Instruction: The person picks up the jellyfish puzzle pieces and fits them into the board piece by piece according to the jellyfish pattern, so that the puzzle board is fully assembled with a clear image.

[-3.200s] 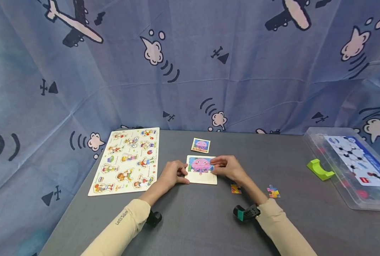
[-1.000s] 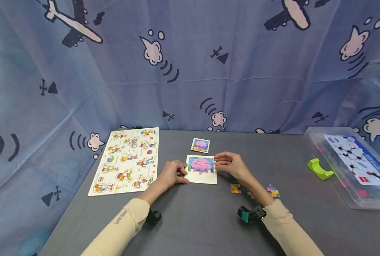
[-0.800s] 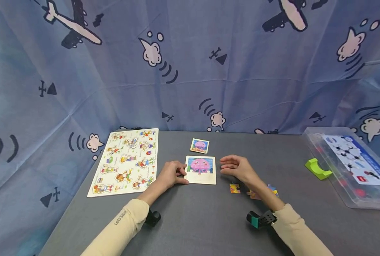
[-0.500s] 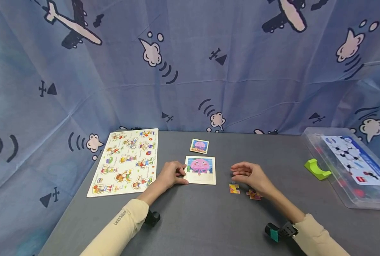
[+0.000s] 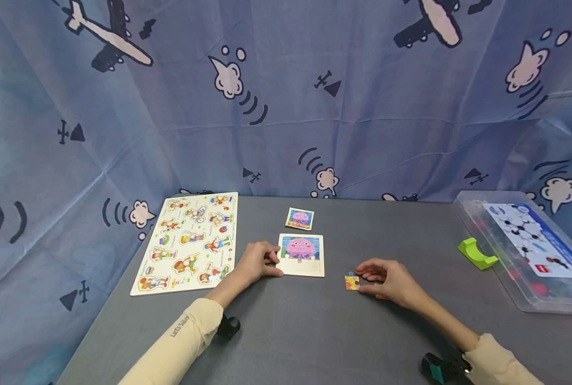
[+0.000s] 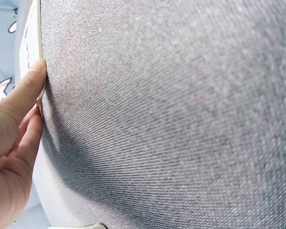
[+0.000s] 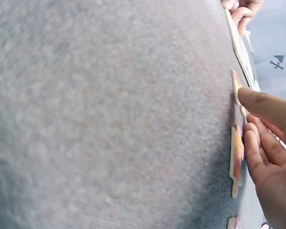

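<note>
In the head view, my left hand [image 5: 257,263] pinches the left edge of a small jigsaw tray [image 5: 310,268] between thumb and fingers. The tray's upper part shows a pink octopus picture; its lower part is bare pale wood. My right hand [image 5: 393,279] is at a yellow-orange puzzle piece [image 5: 352,283] on the table, thumb and forefinger at its right side. In the right wrist view, the thumb touches that piece [image 7: 236,86]. Another puzzle piece [image 7: 236,155] lies under the curled fingers, mostly hidden in the head view. A further piece [image 7: 232,222] shows at the bottom edge.
A small octopus picture card [image 5: 300,219] lies behind the tray. To the left is a large board of cartoon figures [image 5: 185,243]. At the right are a green curved block [image 5: 477,255] and a clear plastic case [image 5: 512,283]. A patterned curtain [image 5: 276,133] hangs behind the table.
My right hand has left the tray's right edge and moved right and toward me, down to the yellow-orange piece. My left hand has stayed at the tray.
</note>
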The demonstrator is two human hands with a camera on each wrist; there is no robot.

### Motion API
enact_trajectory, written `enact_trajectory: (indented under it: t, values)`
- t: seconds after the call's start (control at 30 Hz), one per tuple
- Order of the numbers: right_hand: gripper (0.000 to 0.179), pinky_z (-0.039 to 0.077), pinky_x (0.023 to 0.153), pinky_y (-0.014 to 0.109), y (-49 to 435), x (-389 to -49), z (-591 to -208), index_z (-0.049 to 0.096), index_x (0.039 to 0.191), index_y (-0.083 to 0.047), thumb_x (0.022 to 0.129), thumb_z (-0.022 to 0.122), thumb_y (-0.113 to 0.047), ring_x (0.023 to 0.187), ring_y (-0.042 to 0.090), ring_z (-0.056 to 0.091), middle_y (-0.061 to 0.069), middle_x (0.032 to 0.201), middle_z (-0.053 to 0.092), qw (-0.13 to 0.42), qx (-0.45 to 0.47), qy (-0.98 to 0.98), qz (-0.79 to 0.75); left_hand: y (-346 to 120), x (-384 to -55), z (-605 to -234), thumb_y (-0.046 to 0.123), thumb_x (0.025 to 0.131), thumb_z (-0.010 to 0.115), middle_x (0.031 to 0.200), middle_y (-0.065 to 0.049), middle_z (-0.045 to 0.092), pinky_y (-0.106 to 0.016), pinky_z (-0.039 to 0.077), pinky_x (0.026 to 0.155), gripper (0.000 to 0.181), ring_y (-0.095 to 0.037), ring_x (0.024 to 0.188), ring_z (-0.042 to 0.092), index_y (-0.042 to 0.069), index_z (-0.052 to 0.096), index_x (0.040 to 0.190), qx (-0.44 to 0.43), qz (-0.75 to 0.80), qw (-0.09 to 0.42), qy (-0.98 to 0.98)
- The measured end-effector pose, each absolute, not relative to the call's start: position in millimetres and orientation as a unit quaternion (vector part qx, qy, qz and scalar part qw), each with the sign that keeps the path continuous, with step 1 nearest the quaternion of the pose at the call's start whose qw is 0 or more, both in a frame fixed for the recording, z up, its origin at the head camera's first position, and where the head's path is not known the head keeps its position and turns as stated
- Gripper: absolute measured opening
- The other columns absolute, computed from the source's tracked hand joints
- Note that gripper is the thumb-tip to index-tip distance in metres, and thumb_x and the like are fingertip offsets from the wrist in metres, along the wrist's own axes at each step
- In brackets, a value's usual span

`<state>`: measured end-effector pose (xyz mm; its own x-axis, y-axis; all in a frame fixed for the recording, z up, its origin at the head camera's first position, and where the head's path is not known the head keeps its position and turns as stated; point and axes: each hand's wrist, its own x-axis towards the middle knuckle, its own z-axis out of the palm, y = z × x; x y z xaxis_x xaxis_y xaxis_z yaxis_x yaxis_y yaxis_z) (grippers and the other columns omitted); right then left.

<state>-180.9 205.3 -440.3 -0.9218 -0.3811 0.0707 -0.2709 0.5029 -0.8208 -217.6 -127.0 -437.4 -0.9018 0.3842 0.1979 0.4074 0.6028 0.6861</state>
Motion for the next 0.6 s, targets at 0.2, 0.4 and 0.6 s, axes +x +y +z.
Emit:
enact_trajectory:
  t: [0.2, 0.4, 0.6]
  values:
    - [0.031, 0.052, 0.071, 0.023, 202.6, -182.8, -441.6, 0.068, 0.101, -0.001, 0.074, 0.082, -0.008, 0.080, 0.009, 0.063, 0.006, 0.097, 0.070, 0.042, -0.195, 0.892, -0.405, -127.5, -217.5, -437.8, 0.006, 0.064, 0.087, 0.105, -0.020, 0.067, -0.031, 0.054, 0.075, 0.022, -0.032, 0.099, 0.066, -0.001, 0.068, 0.072, -0.220, -0.388, 0.014, -0.895]
    - [0.030, 0.052, 0.069, 0.022, 202.7, -183.1, -440.2, 0.068, 0.102, 0.000, 0.075, 0.080, -0.005, 0.080, 0.012, 0.064, 0.009, 0.098, 0.070, 0.055, -0.182, 0.882, -0.431, -127.5, -217.4, -437.3, 0.005, 0.064, 0.087, 0.104, -0.019, 0.067, -0.032, 0.054, 0.076, 0.022, -0.032, 0.100, 0.065, -0.001, 0.067, 0.073, -0.217, -0.391, 0.010, -0.894]
    - [0.034, 0.054, 0.070, 0.024, 201.4, -181.7, -435.0, 0.064, 0.106, 0.007, 0.077, 0.078, -0.002, 0.083, 0.014, 0.067, 0.018, 0.101, 0.068, 0.085, -0.157, 0.840, -0.512, -128.2, -217.2, -438.6, 0.006, 0.064, 0.087, 0.107, -0.018, 0.067, -0.032, 0.054, 0.077, 0.022, -0.031, 0.101, 0.066, -0.001, 0.068, 0.073, -0.207, -0.392, 0.006, -0.896]
